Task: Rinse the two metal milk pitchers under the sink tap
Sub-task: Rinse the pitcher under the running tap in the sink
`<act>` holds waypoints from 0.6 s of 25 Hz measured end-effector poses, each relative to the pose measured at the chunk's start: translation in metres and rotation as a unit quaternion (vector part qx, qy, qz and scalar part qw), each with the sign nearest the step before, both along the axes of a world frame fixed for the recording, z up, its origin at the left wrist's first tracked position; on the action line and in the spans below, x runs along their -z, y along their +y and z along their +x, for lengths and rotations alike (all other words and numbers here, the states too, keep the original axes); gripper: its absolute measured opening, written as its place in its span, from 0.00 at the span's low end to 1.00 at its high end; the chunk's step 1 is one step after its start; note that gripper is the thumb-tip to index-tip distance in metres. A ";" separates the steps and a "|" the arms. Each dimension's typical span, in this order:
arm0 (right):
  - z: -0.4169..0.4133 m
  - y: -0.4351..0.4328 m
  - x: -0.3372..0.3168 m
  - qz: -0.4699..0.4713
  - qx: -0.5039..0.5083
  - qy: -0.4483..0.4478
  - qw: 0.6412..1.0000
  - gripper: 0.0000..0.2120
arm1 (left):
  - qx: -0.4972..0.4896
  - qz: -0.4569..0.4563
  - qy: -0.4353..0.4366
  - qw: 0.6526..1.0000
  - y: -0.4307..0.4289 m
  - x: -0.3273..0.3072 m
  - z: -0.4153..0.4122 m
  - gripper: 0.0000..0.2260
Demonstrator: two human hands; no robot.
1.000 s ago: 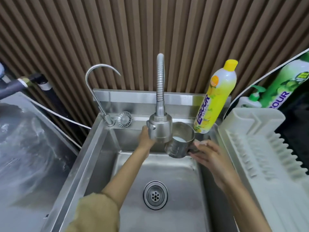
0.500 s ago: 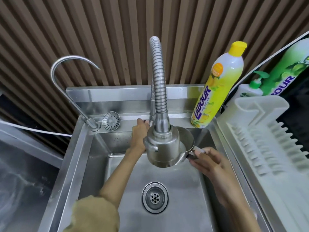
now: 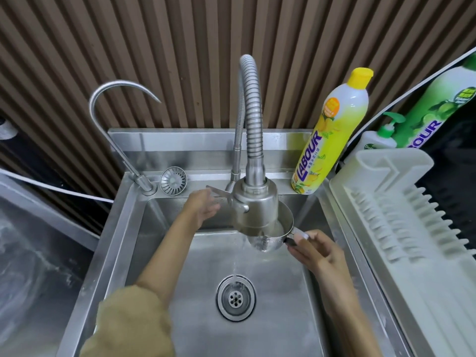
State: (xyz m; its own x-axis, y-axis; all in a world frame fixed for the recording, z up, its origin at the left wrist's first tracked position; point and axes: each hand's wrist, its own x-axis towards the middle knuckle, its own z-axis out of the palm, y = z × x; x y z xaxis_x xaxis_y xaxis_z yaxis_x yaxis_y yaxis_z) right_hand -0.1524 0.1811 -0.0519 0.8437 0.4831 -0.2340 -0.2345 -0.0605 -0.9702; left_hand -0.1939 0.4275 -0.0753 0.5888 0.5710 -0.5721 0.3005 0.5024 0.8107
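While water streams from the tap head (image 3: pixel 253 207), right hand (image 3: pixel 318 249) pinches the pitcher (image 3: pixel 273 237) handle beneath it; left hand (image 3: pixel 203 208), fingers spread, sits at nine o'clock of the spout

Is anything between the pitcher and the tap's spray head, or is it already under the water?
Nothing visible stands in the way. The pitcher, held by its handle in the right hand, sits directly beneath the spray head, and water runs off it down toward the drain. The left hand is off to the side by the tap lever.
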 end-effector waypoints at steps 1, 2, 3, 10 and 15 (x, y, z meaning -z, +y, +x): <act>-0.003 0.000 0.001 0.000 -0.001 -0.011 1.000 0.09 | 0.049 0.025 -0.019 0.998 -0.008 -0.001 -0.012 0.18; -0.006 0.001 0.002 0.003 0.001 -0.019 1.000 0.08 | 0.103 0.057 -0.054 0.992 -0.020 -0.010 -0.027 0.19; -0.012 0.003 0.001 0.011 0.003 -0.021 1.000 0.08 | 0.135 0.103 -0.078 0.982 -0.036 -0.014 -0.045 0.20; -0.041 0.007 -0.008 0.062 -0.064 0.141 0.986 0.05 | 0.135 0.491 0.062 0.858 -0.127 -0.044 -0.099 0.40; -0.025 0.003 -0.026 -0.141 -0.037 -0.146 0.978 0.08 | 0.096 0.276 -0.022 0.956 -0.130 -0.028 -0.094 0.24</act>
State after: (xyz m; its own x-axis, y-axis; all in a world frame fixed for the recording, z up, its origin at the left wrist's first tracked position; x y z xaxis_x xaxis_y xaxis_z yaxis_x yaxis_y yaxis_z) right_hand -0.1778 0.1838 -0.0259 0.8594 0.4970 -0.1200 0.0665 -0.3414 -0.9376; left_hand -0.2878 0.2980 -0.0468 0.7300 0.6573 -0.1874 0.3033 -0.0658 0.9506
